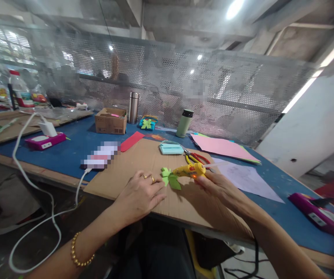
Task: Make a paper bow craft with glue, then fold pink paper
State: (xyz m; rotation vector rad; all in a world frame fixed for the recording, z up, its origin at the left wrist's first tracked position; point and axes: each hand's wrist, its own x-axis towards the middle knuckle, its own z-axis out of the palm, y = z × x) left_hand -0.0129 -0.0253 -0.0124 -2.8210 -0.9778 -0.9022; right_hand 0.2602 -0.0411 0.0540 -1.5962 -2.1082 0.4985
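My right hand (213,184) is wrapped around a yellow hot glue gun (188,169) with a lit orange light and a clear glue stick out of its back. The gun's nozzle points left, right at the middle of a light green paper bow (173,181). On the bow's left side my left hand (145,190) lies low over the cardboard sheet (126,176), its fingertips pressing the bow's edge. Rings and a beaded bracelet are on this hand and wrist. Just beyond are a light blue folded paper piece (171,148) and pliers with red and yellow handles (197,158).
A phone (101,155) on a white cable, red paper (132,141) and a small cardboard box (111,121) are at left. Behind stand a steel flask (133,108) and a green tumbler (184,124). Pink paper (225,148) and purple power strips (319,215) lie around.
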